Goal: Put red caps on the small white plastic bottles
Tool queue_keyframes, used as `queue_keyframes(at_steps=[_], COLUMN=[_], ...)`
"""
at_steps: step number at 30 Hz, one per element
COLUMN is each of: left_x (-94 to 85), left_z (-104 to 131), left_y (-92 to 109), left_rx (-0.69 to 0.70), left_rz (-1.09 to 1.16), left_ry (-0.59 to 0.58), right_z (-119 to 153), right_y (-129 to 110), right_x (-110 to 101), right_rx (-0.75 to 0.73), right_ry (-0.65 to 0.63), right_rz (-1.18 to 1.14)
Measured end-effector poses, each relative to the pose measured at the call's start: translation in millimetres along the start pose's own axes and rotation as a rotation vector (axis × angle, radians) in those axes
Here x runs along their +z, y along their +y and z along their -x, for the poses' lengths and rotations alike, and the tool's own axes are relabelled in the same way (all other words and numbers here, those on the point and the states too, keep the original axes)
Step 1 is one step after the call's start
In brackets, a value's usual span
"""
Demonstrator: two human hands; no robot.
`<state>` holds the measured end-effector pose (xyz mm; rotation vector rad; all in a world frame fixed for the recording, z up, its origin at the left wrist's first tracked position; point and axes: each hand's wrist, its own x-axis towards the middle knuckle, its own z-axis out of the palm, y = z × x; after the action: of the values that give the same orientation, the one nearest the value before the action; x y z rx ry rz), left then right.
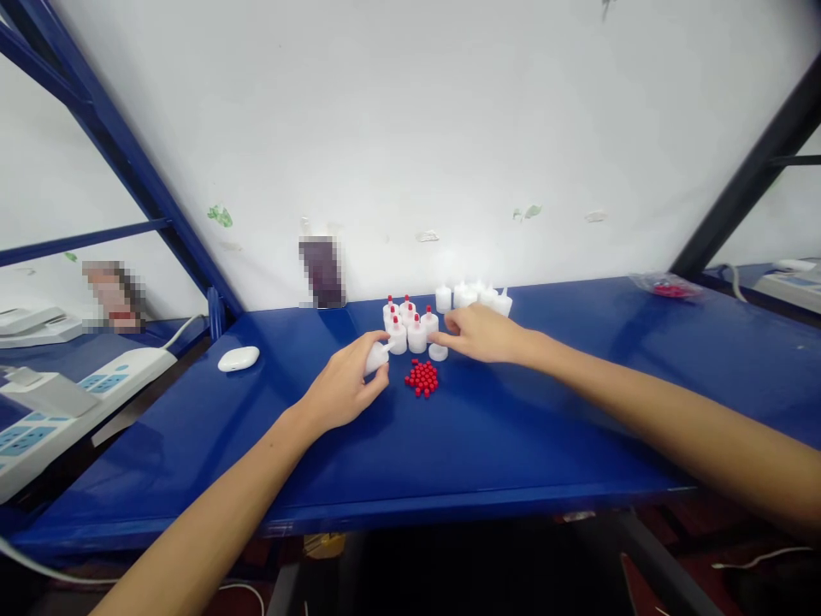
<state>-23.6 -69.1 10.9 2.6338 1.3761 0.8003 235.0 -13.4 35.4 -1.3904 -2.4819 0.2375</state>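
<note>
My left hand [350, 381] is closed around a small white squeeze bottle [377, 358], tilted so its thin nozzle points up and right. Just right of it stands a cluster of white bottles with red tips [416, 335]. My right hand [478, 332] hovers at the right of this cluster, thumb and index finger apart and nothing visible between them. Beneath its thumb lies a round white lid [438, 352], touching or not I cannot tell. A pile of small red caps [422, 378] sits in front. Behind my right hand are several white bottles without red tips [444, 298], partly hidden.
The blue tabletop [513, 428] meets a white wall. A white earbud case [239, 358] lies left. A blurred dark phone-like object [324, 272] leans on the wall. At the back right is a clear bag with red pieces [670, 287]. Power strips [38, 428] lie beyond the left edge.
</note>
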Motion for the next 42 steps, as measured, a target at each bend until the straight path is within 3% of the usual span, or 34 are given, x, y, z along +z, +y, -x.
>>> queue_keyframes(at_steps=[3, 8, 13, 17, 24, 27, 32, 36, 42], left_x=[1.1, 5.7, 2.6, -0.8, -0.5, -0.4, -1.7, -5.4, -8.8], left_z=[-1.7, -3.4, -2.7, -1.7, -1.9, -1.6, -1.1, -2.5, -4.1], left_y=[0.7, -4.9, -11.3, -10.4, -7.3, -7.4, -9.9, -13.4, -23.4], left_rx=[-0.052, -0.019, 0.085, 0.079, 0.065, 0.03, -0.03, -0.083, -0.061], left_rz=[0.07, 0.078, 0.042, 0.037, 0.052, 0.05, -0.002, -0.023, -0.014], left_ry=[-0.007, 0.025, 0.149, 0.155, 0.134, 0.108, 0.11, 0.172, 0.166], right_z=[7.5, -2.9, -24.5, -32.9, -29.7, -26.4, -25.5, -30.6, -42.3], right_y=[-12.4, -33.4, -57.9, -69.2, -49.6, -43.6, -60.9, -78.2, -85.1], right_x=[0.6, 0.5, 1.5, 3.7, 3.7, 1.9, 3.2, 8.2, 19.8], right_rx=[-0.119, -0.288, -0.268, -0.256, -0.283, -0.259, -0.315, -0.276, -0.281], right_ry=[0.099, -0.104, -0.247, -0.309, -0.152, -0.176, -0.25, -0.294, -0.318], right_rz=[0.115, 0.236, 0.383, 0.452, 0.215, 0.131, 0.133, 0.173, 0.08])
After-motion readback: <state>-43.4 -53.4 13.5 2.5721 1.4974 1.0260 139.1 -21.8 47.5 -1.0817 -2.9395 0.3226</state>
